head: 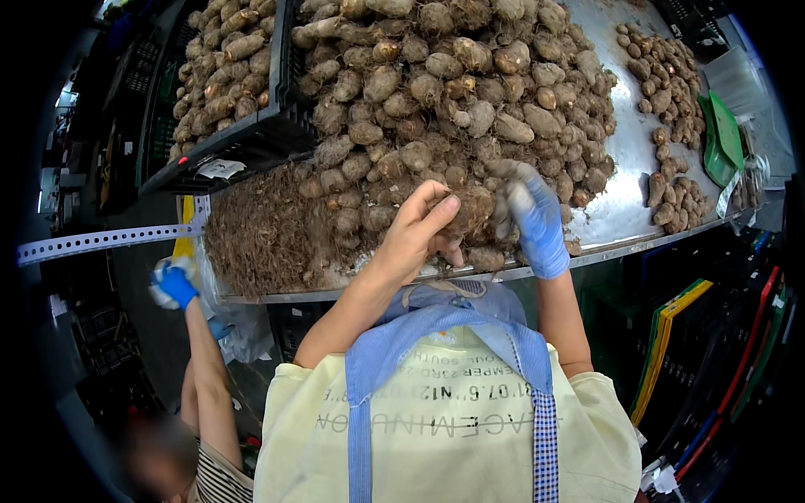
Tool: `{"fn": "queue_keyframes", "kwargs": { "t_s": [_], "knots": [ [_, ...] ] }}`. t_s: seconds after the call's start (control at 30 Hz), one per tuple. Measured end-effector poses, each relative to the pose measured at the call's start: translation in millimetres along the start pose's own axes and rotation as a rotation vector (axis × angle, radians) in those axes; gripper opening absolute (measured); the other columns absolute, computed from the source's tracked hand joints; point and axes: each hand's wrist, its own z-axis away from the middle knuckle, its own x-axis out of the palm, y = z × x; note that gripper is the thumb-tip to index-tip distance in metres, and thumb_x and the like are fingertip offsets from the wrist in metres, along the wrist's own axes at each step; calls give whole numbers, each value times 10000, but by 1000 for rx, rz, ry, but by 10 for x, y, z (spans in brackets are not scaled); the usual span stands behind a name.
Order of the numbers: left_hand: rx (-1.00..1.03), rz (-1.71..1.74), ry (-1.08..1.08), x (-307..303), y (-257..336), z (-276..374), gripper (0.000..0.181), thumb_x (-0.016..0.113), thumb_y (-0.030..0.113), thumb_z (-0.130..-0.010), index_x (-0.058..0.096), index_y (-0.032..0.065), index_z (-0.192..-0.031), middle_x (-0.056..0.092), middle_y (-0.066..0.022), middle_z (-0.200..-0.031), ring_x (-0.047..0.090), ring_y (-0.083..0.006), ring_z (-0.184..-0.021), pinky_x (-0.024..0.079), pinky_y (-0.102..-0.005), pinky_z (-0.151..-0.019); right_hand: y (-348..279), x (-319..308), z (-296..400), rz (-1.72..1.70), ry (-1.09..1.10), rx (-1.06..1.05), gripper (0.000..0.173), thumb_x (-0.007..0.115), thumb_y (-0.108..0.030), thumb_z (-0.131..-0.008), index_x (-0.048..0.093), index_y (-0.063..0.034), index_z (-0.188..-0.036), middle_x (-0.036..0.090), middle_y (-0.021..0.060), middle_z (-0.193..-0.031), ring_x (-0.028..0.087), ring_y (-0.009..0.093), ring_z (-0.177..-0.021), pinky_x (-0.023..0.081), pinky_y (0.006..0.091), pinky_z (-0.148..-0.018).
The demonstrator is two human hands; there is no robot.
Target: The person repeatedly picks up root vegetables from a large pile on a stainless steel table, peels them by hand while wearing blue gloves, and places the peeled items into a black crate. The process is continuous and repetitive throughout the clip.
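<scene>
A hairy, brown taro corm (473, 210) is held in my bare left hand (422, 223) above the near edge of the steel table (622, 232). The thumb lies over its left side, and the fingers underneath are partly hidden. My right hand (531, 217), in a blue work glove with grey, dirt-stained fingers, is just right of that corm. Its fingers are curved and blurred; whether they touch the corm or pinch fibres, I cannot tell. A large heap of taro corms (440, 82) rises directly beyond both hands.
A thick mat of stripped root fibres (258, 232) covers the table's left end. Behind it stands a black plastic crate (233, 141) of corms. Smaller corms (670, 82) and a green scoop (723, 138) lie right. Stacked crates (666, 352) flank me; a co-worker's blue-gloved hand (177, 286) is left.
</scene>
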Motion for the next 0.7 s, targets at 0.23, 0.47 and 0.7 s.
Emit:
{"fn": "queue_keyframes", "kwargs": {
  "t_s": [0.23, 0.47, 0.7],
  "knots": [
    [62, -233, 38, 116, -80, 13, 250, 578, 217, -958, 457, 29, -1070, 577, -72, -897, 604, -148, -554, 526, -273, -489, 19, -114, 61, 448, -29, -206, 437, 672, -416, -849, 627, -58, -1097, 589, 31, -696, 506, 104, -549, 431, 255, -513],
    [378, -660, 199, 512, -275, -166, 427, 713, 58, -799, 511, 29, -1174, 579, -102, -1063, 606, -195, -986, 503, -286, -813, -21, -395, 56, 69, -167, 67, 636, 627, -529, -862, 525, -24, -1236, 629, 19, -791, 550, 75, -592, 466, 229, -524],
    [757, -1119, 145, 811, -382, -483, 486, 759, -14, -668, 578, 35, -1116, 582, -141, -1149, 600, -297, -985, 494, -346, -801, 108, -1028, -190, -112, -18, 172, 541, 561, -482, -912, 567, -12, -1180, 653, 128, -978, 631, 161, -844, 503, 293, -762]
  ]
}}
